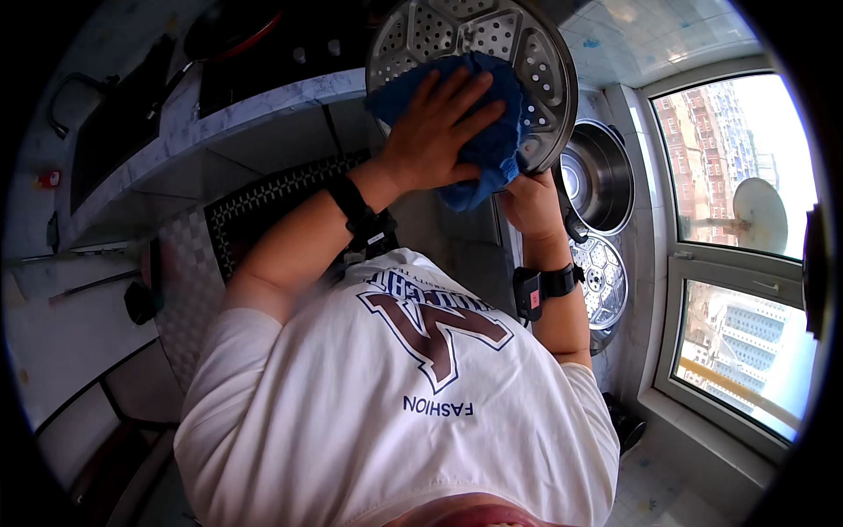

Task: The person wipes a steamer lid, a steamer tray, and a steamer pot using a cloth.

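A round stainless steel steamer tray (546, 62), its panels full of holes, is held up in front of me at the top of the view. My right hand (535, 204) grips its lower right rim; the fingertips are partly hidden behind the rim and the cloth. Across the tray's face lies a bunched blue cloth (490, 148), one corner hanging below the rim. My left hand (444, 125) presses flat on this cloth, fingers spread, holding it against the metal.
At right, a deep steel pot (602, 191) stands by the window wall, with another perforated steamer tray (609, 283) beside it. A marble-patterned counter (276, 102) runs along the left, bearing a dark cooktop (263, 69), a red-rimmed pan (240, 36) and a sink (118, 125).
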A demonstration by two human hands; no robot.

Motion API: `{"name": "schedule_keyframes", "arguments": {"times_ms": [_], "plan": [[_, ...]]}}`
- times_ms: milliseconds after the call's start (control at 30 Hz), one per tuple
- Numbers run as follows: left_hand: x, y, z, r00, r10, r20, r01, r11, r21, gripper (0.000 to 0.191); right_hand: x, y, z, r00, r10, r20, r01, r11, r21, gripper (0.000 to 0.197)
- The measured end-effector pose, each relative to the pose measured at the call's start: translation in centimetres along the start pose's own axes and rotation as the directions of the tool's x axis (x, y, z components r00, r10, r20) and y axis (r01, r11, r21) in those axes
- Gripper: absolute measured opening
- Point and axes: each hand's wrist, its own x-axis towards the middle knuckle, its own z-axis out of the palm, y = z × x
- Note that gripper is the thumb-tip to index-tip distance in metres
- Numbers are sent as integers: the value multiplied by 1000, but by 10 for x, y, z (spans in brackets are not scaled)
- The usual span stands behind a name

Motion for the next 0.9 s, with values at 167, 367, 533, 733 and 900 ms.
{"name": "schedule_keyframes", "arguments": {"times_ms": [167, 367, 533, 733, 900], "plan": [[-17, -40, 25, 880, -338, -334, 365, 931, 19, 80, -1, -1, 10, 992, -120, -36, 115, 986, -123, 40], [-7, 26, 24, 525, -722, 451, 137, -451, -882, 50, 12, -1, 49, 867, -328, 375, 465, 265, -845, 69], [-9, 23, -4, 743, -553, 377, -121, -665, -737, 57, 27, -1, 20, 850, -351, 393, 350, -182, -919, 60], [-29, -26, -46, 608, -712, 352, 25, -426, -904, 40, 24, 1, -2, 813, -299, 500, 329, -472, -818, 45], [-26, -56, -54, 509, -806, 302, 180, -244, -953, 44, 9, -15, 15, 862, -185, 472, 411, -291, -864, 72]]}}
